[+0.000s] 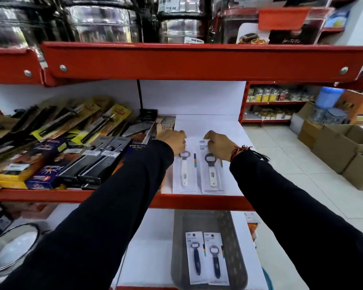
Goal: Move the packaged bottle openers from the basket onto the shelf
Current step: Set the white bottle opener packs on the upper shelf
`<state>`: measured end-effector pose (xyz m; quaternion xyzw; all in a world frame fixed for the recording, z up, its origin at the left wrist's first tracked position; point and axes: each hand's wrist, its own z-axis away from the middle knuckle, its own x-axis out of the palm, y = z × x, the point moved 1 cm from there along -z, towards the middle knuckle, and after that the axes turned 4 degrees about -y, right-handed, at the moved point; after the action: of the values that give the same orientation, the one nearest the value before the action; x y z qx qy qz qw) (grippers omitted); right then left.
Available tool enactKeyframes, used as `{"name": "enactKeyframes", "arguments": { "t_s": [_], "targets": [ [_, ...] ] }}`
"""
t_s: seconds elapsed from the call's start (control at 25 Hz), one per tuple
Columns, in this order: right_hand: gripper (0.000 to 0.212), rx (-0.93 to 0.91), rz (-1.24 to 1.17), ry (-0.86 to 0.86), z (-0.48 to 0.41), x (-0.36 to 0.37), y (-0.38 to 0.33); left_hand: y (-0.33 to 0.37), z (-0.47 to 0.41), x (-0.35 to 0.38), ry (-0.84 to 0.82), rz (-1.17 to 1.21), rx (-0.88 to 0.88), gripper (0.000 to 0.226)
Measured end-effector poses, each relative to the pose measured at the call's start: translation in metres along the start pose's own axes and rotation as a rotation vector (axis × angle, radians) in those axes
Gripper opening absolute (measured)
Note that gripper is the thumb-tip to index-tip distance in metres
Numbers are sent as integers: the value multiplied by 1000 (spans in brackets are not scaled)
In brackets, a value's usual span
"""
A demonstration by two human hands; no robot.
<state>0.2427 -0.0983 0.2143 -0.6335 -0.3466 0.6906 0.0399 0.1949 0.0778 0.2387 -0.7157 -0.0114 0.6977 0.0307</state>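
Note:
Two packaged bottle openers with white handles lie side by side on the white shelf (228,130): the left pack (184,172) and the right pack (213,174). My left hand (172,141) rests on the top end of the left pack. On the top end of the right pack sits my right hand (218,145), fingers curled on the card. Below, a grey basket (237,248) on the lower shelf holds two more packs with dark handles, one on the left (196,258) and one on the right (215,260).
Packaged kitchen tools and boxes (71,147) crowd the shelf to the left, with a grater (166,122) beside my left hand. A red shelf edge (197,61) overhangs above. Cardboard boxes (344,147) stand on the tiled floor at right. A steel bowl (11,248) sits lower left.

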Motion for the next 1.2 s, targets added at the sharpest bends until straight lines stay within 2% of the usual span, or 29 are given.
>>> {"name": "enactKeyframes", "arguments": {
  "t_s": [0.08, 0.2, 0.36, 0.52, 0.64, 0.76, 0.88, 1.04, 1.2],
  "targets": [
    [32, 41, 1, -42, -6, 8, 6, 1, -5, 13, -2, -44, 12, 36],
    [28, 96, 130, -48, -9, 20, 16, 5, -6, 25, 19, -125, 35, 30],
    [28, 52, 307, 42, -8, 25, 20, 13, 0, 30, 26, -300, 33, 30],
    [30, 51, 391, -3, -1, 28, 19, 21, 6, 34, 1, -382, 19, 35],
    [30, 34, 352, -7, 6, 28, 23, 20, 13, 34, -22, -336, 12, 34],
    [28, -7, 291, 63, 21, 25, 22, 22, 24, 29, 29, -199, 3, 37],
    [28, -58, 217, 213, 50, 19, 13, 32, 48, 21, 183, -88, 16, 42],
    [32, -171, 293, 495, 106, 11, 1, 50, 102, 16, 443, -8, 41, 41],
    [24, -277, 279, 536, 173, 19, 1, 67, 162, 30, 471, 121, 79, 34]
  ]
}}
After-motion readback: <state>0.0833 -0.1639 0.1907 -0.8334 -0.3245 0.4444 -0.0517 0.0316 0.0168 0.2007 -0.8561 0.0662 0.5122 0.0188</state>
